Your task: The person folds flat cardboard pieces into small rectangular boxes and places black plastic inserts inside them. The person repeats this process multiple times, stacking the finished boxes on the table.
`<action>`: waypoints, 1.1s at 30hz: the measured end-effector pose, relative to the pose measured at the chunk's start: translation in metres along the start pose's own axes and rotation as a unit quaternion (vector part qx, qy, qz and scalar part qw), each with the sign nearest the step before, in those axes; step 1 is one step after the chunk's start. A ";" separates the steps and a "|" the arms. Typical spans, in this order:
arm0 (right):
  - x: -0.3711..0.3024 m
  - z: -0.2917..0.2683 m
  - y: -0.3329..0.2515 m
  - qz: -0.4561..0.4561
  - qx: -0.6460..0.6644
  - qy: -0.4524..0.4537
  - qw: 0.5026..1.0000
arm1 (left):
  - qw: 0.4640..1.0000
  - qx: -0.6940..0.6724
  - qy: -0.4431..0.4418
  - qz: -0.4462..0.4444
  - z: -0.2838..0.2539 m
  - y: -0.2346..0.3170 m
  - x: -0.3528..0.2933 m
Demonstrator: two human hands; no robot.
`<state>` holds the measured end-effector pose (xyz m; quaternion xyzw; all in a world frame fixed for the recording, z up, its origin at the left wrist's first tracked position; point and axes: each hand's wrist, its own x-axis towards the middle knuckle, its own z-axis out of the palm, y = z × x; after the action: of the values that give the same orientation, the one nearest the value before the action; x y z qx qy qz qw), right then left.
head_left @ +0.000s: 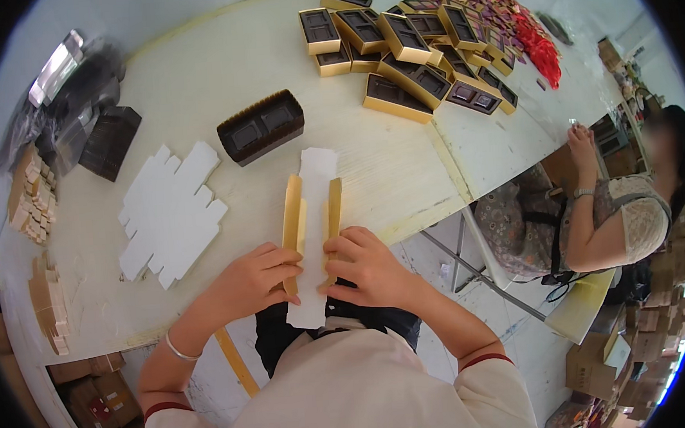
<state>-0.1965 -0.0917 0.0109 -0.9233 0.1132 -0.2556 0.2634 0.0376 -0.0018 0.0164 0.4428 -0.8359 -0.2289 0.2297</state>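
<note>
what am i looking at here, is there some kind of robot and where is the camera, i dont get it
There's no robot here: a person works with two bare hands. The single picture comes from a wide fisheye camera on their head, looking down, so straight edges bend near the rim.

The left grip and right grip hold opposite sides of a white card piece with raised gold sides.

On the pale table lie flat white cards, a row of dark trays, a heap of gold boxes with dark inserts, and a red pile. Another person sits at the right.
</note>
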 end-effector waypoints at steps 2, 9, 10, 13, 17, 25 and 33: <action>-0.003 0.012 0.003 -0.004 -0.013 0.022 1.000 | 0.998 -0.009 0.054 -0.001 0.012 -0.002 0.005; 0.000 0.029 -0.005 0.054 0.077 0.045 0.995 | 0.978 -0.077 0.117 -0.154 0.026 0.018 0.018; 0.002 0.025 -0.007 0.066 0.100 0.038 0.992 | 0.976 -0.097 0.122 -0.155 0.028 0.018 0.020; 0.003 0.010 -0.015 0.177 0.211 -0.019 0.961 | 0.973 -0.100 0.124 -0.167 0.028 0.020 0.021; -0.008 -0.002 -0.017 0.116 0.115 -0.094 0.982 | 0.971 -0.110 0.121 -0.172 0.026 0.022 0.023; -0.024 0.019 -0.017 0.002 -0.077 0.005 0.997 | 0.948 -0.191 0.119 -0.226 0.029 0.030 0.025; -0.015 0.023 -0.008 0.160 0.206 0.134 0.956 | 0.916 -0.339 0.111 -0.186 0.031 0.021 0.019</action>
<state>-0.1959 -0.0700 -0.0080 -0.7760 0.2387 -0.3494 0.4677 -0.0033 -0.0013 0.0075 0.5083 -0.5799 -0.4864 0.4109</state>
